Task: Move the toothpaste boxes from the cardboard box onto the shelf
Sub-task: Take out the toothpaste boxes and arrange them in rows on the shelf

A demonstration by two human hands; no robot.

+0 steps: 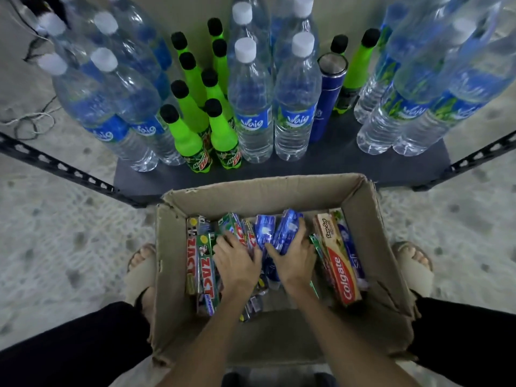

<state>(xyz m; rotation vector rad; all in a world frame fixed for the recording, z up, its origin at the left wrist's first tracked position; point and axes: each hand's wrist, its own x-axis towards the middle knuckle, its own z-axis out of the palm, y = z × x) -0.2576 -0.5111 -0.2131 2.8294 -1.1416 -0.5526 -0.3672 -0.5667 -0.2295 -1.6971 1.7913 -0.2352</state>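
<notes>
Head view: two hands in cardboard box (371,247) — right hand (293,261) fingers (300,229) hold two blue toothpaste boxes (287,229), left hand (237,261) unclear.

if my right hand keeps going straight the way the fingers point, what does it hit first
The right hand already grips a blue toothpaste box. Pushed on, box and fingers would probably meet the far wall of the cardboard box first; beyond that stands the shelf. Depth is hard to judge from above.

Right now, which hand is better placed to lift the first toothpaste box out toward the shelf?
Right, probably. The right hand already curls round a blue toothpaste box in the cardboard box, while the left hand only rests on the green boxes.
</notes>
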